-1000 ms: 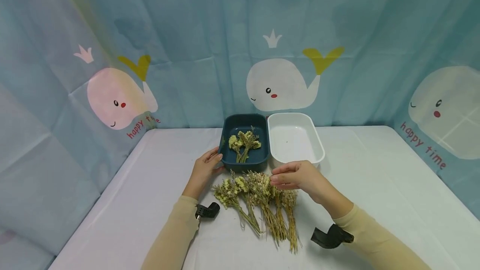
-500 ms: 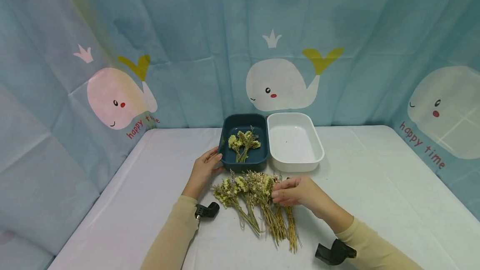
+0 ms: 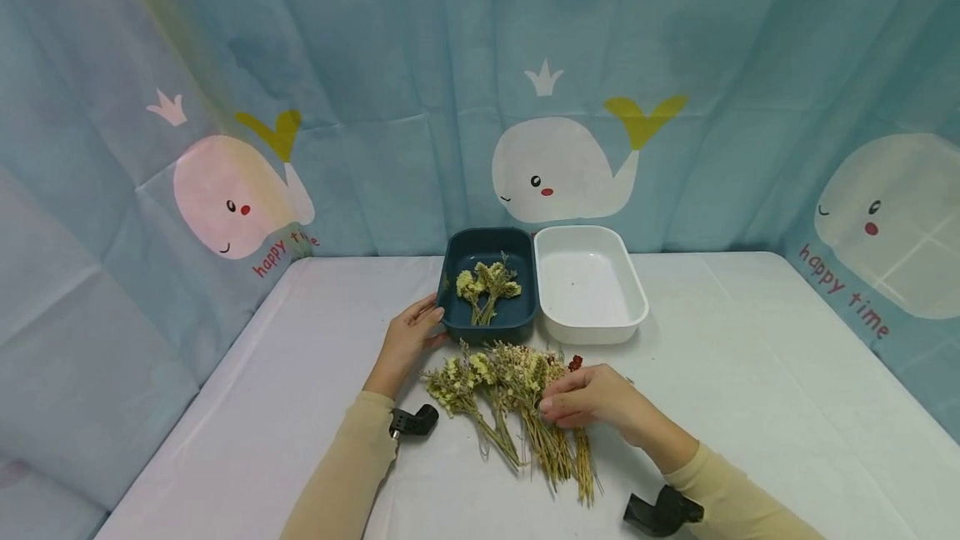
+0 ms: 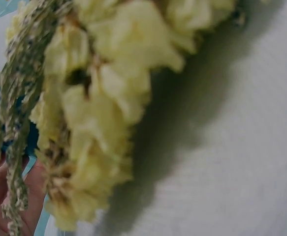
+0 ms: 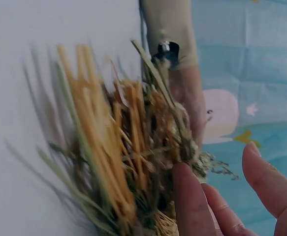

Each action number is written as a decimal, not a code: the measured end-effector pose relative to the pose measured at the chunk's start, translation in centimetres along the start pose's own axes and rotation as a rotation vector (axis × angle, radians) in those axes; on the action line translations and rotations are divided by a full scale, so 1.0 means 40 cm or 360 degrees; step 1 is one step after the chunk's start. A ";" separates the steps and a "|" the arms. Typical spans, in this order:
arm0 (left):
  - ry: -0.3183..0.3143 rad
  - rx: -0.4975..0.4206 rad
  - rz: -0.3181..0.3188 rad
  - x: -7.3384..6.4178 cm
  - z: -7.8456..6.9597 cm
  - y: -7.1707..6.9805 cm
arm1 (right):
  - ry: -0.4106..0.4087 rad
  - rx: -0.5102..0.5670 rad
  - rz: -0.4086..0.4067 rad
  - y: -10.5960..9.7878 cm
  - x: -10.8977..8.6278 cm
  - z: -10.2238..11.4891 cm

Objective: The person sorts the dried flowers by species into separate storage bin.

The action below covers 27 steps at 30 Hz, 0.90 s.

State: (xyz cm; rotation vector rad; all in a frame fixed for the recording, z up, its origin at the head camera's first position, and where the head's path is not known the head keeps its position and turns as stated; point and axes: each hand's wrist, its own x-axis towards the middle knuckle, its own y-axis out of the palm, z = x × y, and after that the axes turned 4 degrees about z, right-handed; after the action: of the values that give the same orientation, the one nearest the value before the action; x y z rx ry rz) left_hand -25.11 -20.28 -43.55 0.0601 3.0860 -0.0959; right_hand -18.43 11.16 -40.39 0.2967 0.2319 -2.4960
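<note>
My left hand (image 3: 407, 342) grips the near left corner of a dark blue tray (image 3: 491, 335), its fingers at the rim. Sprigs of yellow dried flowers (image 3: 487, 282) lie inside that tray. In front of it several dried flower bunches (image 3: 487, 394) lie on the cloth, heads away and stems toward me. Over the right side of these bunches is my right hand (image 3: 588, 397). Its thumb (image 5: 264, 179) stands apart from the fingers in the right wrist view, close beside the straw-coloured stems (image 5: 101, 147). A dark red flower head (image 3: 575, 362) shows just beyond this hand.
A white tray (image 3: 588, 294) with a few specks in it stands right against the blue one. White cloth (image 3: 750, 373) covers the table. A blue curtain (image 3: 405, 132) with whale prints hangs behind and at both sides.
My right hand has moved down toward me from in front of the white tray to over the bunches on the right. The red flower head has come into sight. My left hand stays put.
</note>
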 end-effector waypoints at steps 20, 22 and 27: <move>-0.0008 -0.0011 -0.0010 0.009 0.001 -0.001 | -0.0003 -0.0234 -0.0090 0.043 0.010 -0.031; -0.0001 -0.0004 -0.0008 0.011 0.004 -0.002 | -0.0013 -0.0255 -0.0097 0.046 0.010 -0.032; -0.0008 -0.0003 -0.0011 0.013 0.008 -0.004 | -0.0017 -0.0255 -0.0098 0.048 0.011 -0.035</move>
State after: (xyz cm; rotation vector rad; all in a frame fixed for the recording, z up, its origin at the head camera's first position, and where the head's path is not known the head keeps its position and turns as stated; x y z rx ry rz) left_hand -25.61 -20.42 -43.90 0.0487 3.0815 -0.0935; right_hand -17.41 9.71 -42.02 0.2127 0.4403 -2.5202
